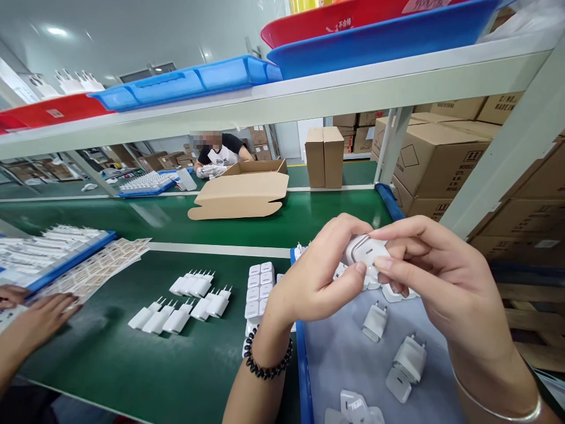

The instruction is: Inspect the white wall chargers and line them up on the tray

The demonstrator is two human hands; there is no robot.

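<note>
Over the blue tray [302, 365], I hold a white plug charger [365, 249] between both hands, its face with a small port slot towards me. My left hand [315, 274] pinches it from the left with thumb and fingers. From the right, the thumb and fingers of my right hand [435, 265] grip the same charger near its edge. Whether the slotted face is a separate plate cannot be made out. Below in the tray lie a white charger [375, 322], another charger [410, 358] with a loose slotted cover [398, 384] against it, and several more covers [354, 407].
White chargers stand in rows [259, 288] left of the tray; others lie in groups [192, 284] on the green table. A co-worker's hands [44, 318] are at far left beside a sticker sheet [95, 271]. A shelf [309, 97] crosses above; another person [223, 152] sits opposite.
</note>
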